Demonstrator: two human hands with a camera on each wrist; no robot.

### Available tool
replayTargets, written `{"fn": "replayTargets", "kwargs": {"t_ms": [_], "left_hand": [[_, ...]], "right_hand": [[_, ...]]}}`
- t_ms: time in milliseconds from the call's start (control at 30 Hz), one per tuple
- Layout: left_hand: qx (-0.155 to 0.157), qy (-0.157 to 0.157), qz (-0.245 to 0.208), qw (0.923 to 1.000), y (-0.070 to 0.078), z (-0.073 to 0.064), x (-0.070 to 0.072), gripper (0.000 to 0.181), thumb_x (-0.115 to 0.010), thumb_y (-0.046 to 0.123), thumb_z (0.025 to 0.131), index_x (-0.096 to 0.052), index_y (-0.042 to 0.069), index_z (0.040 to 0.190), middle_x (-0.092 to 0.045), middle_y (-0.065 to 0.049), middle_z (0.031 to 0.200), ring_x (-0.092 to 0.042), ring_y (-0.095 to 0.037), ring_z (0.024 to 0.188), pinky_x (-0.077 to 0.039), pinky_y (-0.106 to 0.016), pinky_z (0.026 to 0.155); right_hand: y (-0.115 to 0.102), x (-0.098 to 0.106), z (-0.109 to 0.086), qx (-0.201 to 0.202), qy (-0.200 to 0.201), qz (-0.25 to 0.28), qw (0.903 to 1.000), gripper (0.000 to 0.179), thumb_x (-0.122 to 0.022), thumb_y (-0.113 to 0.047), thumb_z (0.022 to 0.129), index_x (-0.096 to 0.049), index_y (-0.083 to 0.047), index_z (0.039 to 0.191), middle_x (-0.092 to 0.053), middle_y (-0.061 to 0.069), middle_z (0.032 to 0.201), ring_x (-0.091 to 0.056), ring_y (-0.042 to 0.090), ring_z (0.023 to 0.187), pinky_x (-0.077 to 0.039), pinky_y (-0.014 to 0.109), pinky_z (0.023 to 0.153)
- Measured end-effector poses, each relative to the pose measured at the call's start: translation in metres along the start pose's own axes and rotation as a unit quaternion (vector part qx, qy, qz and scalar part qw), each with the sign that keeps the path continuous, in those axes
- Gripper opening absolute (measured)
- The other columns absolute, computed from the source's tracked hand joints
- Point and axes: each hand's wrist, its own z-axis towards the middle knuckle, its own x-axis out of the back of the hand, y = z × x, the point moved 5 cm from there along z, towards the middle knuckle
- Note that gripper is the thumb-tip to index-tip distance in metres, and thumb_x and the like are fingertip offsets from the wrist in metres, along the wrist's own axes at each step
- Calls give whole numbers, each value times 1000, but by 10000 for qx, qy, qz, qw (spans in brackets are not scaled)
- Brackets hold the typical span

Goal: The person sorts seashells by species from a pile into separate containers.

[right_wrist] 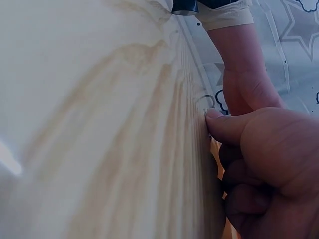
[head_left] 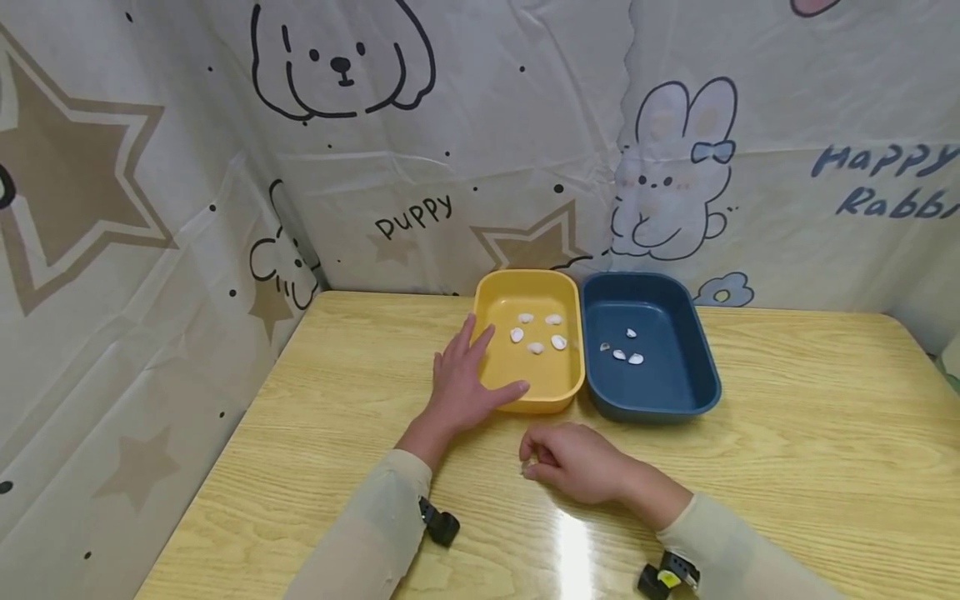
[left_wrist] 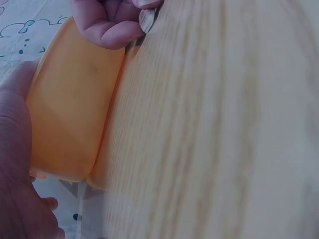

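Observation:
My right hand (head_left: 577, 462) pinches a small ribbed seashell (left_wrist: 147, 20) between thumb and fingertips, low over the table in front of the trays. Its other fingers are curled in. At the left side of the yellow tray (head_left: 528, 398), my left hand (head_left: 465, 387) touches the rim with fingers and thumb spread. Several white shells (head_left: 517, 335) lie apart inside this tray. The dark blue tray (head_left: 652, 408) stands right beside it and holds several smaller shells (head_left: 635, 359). In the right wrist view, the pinched shell is mostly hidden by the thumb (right_wrist: 227, 127).
Both trays stand near the back edge of the wooden table (head_left: 810, 433). Behind and to the left hangs a printed cloth (head_left: 525, 125) with cartoon animals and stars. A black wrist camera (head_left: 441, 527) is strapped over the left sleeve, another (head_left: 660, 575) over the right.

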Motion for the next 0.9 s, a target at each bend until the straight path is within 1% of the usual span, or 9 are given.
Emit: {"fn": "replayTargets", "kwargs": {"t_ms": [100, 267, 367, 500, 567, 633, 733, 800, 900], "left_hand": [[7, 4, 17, 10000, -1, 0, 0, 102, -69, 71, 78, -32, 20, 158, -4, 2, 167, -14, -30, 149, -6, -63, 113], [26, -10, -4, 10000, -1, 0, 0, 103, -70, 71, 77, -32, 21, 159, -3, 2, 167, -13, -30, 149, -5, -63, 113], [24, -19, -38, 10000, 0, 0, 0, 103, -70, 71, 77, -32, 21, 158, -4, 2, 167, -13, -30, 149, -4, -62, 114], [11, 3, -24, 10000, 0, 0, 0, 102, -70, 70, 77, -32, 20, 158, -4, 1, 167, -13, -29, 149, -4, -62, 114], [4, 12, -31, 10000, 0, 0, 0, 103, -70, 70, 77, -32, 20, 158, -4, 1, 167, -13, -30, 149, -4, -63, 113], [21, -5, -60, 10000, 0, 0, 0, 103, -70, 70, 77, -32, 21, 158, -4, 2, 167, -13, -30, 149, -4, -62, 113], [38, -29, -82, 10000, 0, 0, -1, 103, -70, 71, 77, -32, 22, 159, -4, 3, 167, -13, -29, 149, -4, -62, 113], [57, -52, -102, 9999, 0, 0, -1, 103, -69, 71, 77, -31, 22, 159, -4, 3, 167, -12, -29, 149, -3, -62, 114], [65, -54, -132, 9999, -1, 0, -1, 103, -69, 72, 77, -31, 22, 159, -3, 3, 167, -12, -29, 149, -3, -62, 114]], "right_hand": [[-2, 1, -2, 40, 35, -68, 10000, 9, -72, -24, 94, -62, -24, 96, -44, -15, 63, -44, 2, 57, -37, 25, 56], [-9, 9, -11, 90, 180, 152, 9997, 9, -71, -26, 95, -63, -23, 97, -45, -16, 65, -44, 1, 59, -40, 25, 58], [-16, 20, -21, 92, 355, 197, 9991, 8, -69, -27, 96, -62, -23, 98, -45, -17, 66, -44, 2, 60, -41, 25, 59], [-25, 41, -36, -1, 611, 197, 9979, 8, -67, -28, 98, -61, -24, 100, -41, -16, 65, -41, 2, 58, -40, 25, 57], [-28, 53, -43, -53, 828, 174, 9964, 8, -67, -28, 98, -61, -25, 101, -38, -16, 65, -37, 1, 56, -38, 24, 55], [-29, 67, -51, -57, 1138, 133, 9934, 9, -69, -24, 96, -61, -25, 100, -38, -16, 64, -36, 0, 55, -38, 23, 53], [-26, 89, -60, 42, 1694, -73, 9855, 15, -73, -16, 93, -61, -23, 99, -36, -17, 65, -34, -1, 54, -36, 22, 52], [-23, 103, -65, 80, 1993, -213, 9797, 18, -74, -11, 92, -61, -21, 99, -35, -17, 65, -34, 0, 54, -35, 23, 52], [-14, 123, -69, 0, 2259, -363, 9735, 18, -74, -8, 91, -62, -17, 100, -36, -15, 66, -36, 3, 53, -35, 24, 52]]}}
